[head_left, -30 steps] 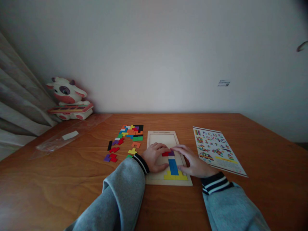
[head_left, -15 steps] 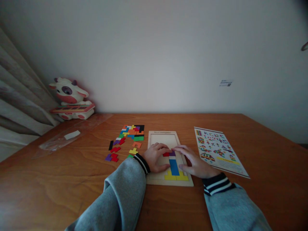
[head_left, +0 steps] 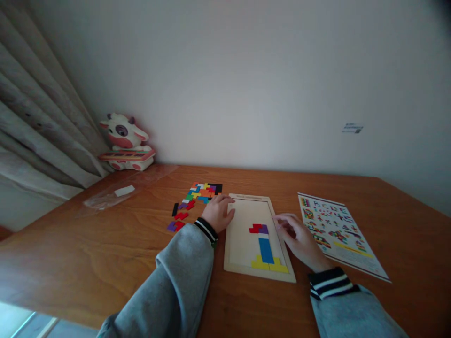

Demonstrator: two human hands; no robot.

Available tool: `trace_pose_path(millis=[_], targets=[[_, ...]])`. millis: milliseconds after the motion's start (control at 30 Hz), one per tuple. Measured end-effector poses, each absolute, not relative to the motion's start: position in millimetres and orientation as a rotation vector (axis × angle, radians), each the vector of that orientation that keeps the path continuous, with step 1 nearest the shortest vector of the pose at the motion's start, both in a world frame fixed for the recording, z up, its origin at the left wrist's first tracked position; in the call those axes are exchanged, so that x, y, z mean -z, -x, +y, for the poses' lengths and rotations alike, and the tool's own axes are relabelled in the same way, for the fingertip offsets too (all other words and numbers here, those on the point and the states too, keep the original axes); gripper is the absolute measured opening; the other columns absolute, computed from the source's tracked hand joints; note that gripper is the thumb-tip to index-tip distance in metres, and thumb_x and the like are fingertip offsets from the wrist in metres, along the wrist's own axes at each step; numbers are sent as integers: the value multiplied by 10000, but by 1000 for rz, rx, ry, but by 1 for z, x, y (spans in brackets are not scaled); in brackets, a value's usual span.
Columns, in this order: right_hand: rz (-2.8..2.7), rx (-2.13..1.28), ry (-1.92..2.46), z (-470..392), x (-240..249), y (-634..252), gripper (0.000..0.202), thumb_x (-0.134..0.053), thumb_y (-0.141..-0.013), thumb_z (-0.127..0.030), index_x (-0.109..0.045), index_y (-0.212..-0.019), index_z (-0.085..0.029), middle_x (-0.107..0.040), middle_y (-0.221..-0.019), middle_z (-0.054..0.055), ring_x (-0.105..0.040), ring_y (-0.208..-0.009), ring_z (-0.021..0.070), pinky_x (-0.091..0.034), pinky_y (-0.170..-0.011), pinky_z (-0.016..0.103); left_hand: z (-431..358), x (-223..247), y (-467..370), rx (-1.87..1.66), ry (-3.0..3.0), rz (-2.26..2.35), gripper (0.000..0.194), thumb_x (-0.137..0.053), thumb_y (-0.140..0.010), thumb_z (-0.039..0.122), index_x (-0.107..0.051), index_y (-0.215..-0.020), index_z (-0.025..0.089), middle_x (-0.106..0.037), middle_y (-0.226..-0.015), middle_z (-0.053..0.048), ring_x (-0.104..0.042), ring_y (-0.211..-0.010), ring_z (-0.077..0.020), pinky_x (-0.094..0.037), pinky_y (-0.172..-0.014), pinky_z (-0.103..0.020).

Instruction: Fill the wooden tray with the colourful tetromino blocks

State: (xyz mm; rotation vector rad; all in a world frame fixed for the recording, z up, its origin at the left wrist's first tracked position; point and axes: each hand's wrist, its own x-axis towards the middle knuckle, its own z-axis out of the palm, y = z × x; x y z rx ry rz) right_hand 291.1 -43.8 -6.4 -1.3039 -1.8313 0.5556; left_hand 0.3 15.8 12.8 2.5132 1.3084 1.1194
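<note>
A light wooden puzzle board lies flat on the table. Two yellow pieces sit at its near end, with a blue piece, a white piece, a purple piece and a red piece stacked above. My left hand is at the board's upper left edge, thumb and fingers apart and nothing visible in it. Behind it lie many loose coloured pieces, some hidden by the hand. By the right rim, my right hand hovers with loosely bent, parted fingers, no piece showing in them.
To the right lies a printed pattern sheet. A toy cow with a keyboard stands at the back left, near the curtain. A clear plastic bag lies in front of it. Behind the table rises a wall.
My left hand has left the coloured pieces on the board and moved up and left toward the loose ones. My right hand has drawn back to the right rim. The view has shifted left.
</note>
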Motion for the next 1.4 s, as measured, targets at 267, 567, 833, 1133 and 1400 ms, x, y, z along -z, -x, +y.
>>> trace_pose_path(millis=[267, 567, 833, 1133, 1400], targets=[[-1833, -508, 1324, -44, 8, -290, 244, -514, -923, -381, -626, -1083, -235, -609, -1070, 70, -612, -880, 207, -524, -798, 369, 27, 0, 93, -936, -2587, 1529, 226, -543, -894, 238, -671, -1070, 176, -706, -1092, -103, -654, -1044, -253, -517, -969, -442], [-1799, -490, 1358, -45, 7, -290, 265, -496, -933, -378, -598, -1127, -230, -597, -1077, 73, -592, -882, 204, -512, -815, 382, 26, 15, 81, -801, -2710, 1256, 329, -440, -940, 177, -645, -1197, 181, -655, -1264, -111, -588, -1209, -242, -480, -1039, -470], [-1787, -445, 1359, -44, 7, -288, 292, -493, -932, -407, -600, -1116, -208, -597, -1057, 84, -593, -844, 203, -512, -776, 376, 28, 14, 86, -928, -2668, 1342, 268, -470, -901, 137, -693, -1043, 180, -715, -1032, -94, -661, -975, -227, -546, -904, -405], [-1801, -473, 1358, -46, 6, -288, 273, -489, -931, -391, -602, -1118, -228, -603, -1043, 72, -594, -849, 203, -521, -781, 376, 24, 11, 84, -924, -2698, 1345, 231, -508, -924, 231, -682, -1066, 180, -723, -1052, -90, -665, -993, -230, -539, -909, -400], [-1822, -454, 1340, -44, 8, -289, 278, -491, -928, -393, -600, -1125, -230, -613, -1030, 77, -597, -846, 213, -526, -775, 393, -4, -34, 118, -898, -2852, 1408, 409, -677, -782, 608, -716, -893, 216, -731, -909, -65, -683, -855, -219, -541, -812, -349]])
